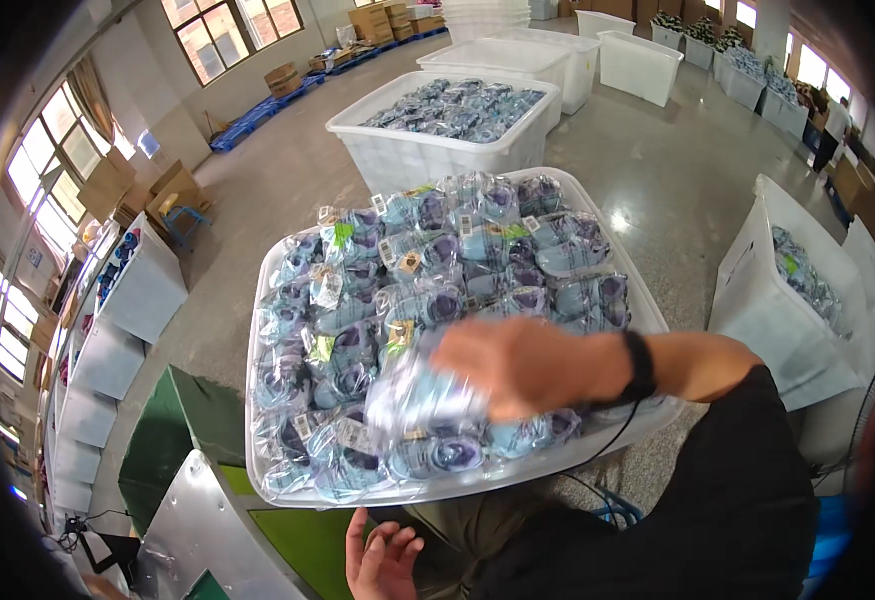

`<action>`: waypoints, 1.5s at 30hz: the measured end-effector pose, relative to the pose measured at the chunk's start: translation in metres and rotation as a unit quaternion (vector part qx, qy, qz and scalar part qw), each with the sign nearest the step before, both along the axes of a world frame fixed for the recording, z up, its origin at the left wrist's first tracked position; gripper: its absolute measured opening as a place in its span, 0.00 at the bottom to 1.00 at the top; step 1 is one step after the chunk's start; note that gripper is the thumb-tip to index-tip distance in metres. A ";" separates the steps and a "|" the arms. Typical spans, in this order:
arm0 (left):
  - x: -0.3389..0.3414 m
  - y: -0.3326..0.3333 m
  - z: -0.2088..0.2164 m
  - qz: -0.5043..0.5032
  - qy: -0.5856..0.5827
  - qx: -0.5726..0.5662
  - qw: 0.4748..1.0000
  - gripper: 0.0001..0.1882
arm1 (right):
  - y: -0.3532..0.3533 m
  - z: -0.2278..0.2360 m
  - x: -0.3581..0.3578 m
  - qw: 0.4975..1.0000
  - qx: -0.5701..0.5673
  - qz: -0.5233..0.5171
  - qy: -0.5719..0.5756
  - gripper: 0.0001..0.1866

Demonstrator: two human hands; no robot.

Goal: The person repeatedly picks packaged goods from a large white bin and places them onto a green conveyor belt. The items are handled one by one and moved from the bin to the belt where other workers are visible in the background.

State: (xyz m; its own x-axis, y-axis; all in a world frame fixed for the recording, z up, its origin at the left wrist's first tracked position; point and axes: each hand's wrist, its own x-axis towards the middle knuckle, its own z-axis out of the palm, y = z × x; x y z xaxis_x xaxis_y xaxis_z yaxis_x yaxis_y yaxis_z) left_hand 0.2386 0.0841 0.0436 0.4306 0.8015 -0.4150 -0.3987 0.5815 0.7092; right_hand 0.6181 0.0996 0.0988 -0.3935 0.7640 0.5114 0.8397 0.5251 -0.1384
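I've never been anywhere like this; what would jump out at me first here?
Probably the big white bin in the middle, packed with blue-and-purple shoes in clear plastic bags. Above its near half, the person's right hand is a blur, with an equally blurred clear package at its left side. Just beyond stands a second filled white bin.

We saw shiny, crinkly, clear plastic bags [492, 195] around the shoes [439, 457]. Their tub [647, 292] looked like smooth plastic. We saw a glossy floor [287, 165], a shiny metal sheet [197, 525], dull cardboard boxes [112, 185] and a matt cloth sleeve [742, 485].
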 end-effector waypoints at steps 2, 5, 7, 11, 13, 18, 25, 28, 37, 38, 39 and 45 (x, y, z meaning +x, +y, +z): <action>-0.009 -0.004 -0.012 -0.003 0.033 -0.005 0.999 0.27 | 0.003 0.008 0.065 0.990 -0.018 -0.141 -0.021 0.29; -0.035 -0.011 -0.035 0.004 0.049 -0.037 0.998 0.27 | 0.017 0.006 0.162 0.949 -0.009 -0.316 0.005 0.29; -0.054 -0.023 -0.049 0.006 0.020 0.045 0.999 0.30 | 0.027 -0.007 0.220 0.920 0.003 -0.392 0.021 0.28; -0.095 -0.035 -0.062 0.111 0.018 -0.058 0.992 0.29 | 0.049 -0.050 0.319 0.904 0.072 -0.419 0.037 0.26; -0.108 -0.045 -0.063 0.147 0.011 -0.054 0.988 0.27 | 0.057 -0.073 0.356 0.912 0.101 -0.393 0.053 0.26; -0.119 -0.065 -0.057 0.215 0.096 -0.098 0.967 0.24 | 0.059 -0.145 0.390 0.862 -0.088 -0.498 0.029 0.24; -0.108 -0.077 -0.048 0.218 0.182 -0.123 0.951 0.21 | 0.099 -0.193 0.373 0.833 -0.229 -0.497 0.081 0.34; -0.096 -0.076 -0.040 0.208 0.228 -0.091 0.947 0.20 | 0.108 -0.203 0.364 0.808 -0.296 -0.509 0.032 0.30; -0.078 -0.084 -0.037 0.050 0.360 0.100 0.926 0.19 | 0.105 -0.197 0.322 0.881 -0.045 -0.470 0.029 0.32; -0.078 -0.087 -0.038 0.030 0.325 0.089 0.941 0.20 | 0.106 -0.191 0.306 0.913 0.002 -0.406 0.045 0.31; -0.078 -0.092 -0.039 0.004 0.329 0.091 0.940 0.20 | 0.107 -0.182 0.287 0.931 0.013 -0.359 0.068 0.29; -0.098 -0.115 -0.046 -0.092 0.368 0.164 0.911 0.21 | 0.107 -0.120 0.150 0.973 -0.012 -0.197 0.118 0.30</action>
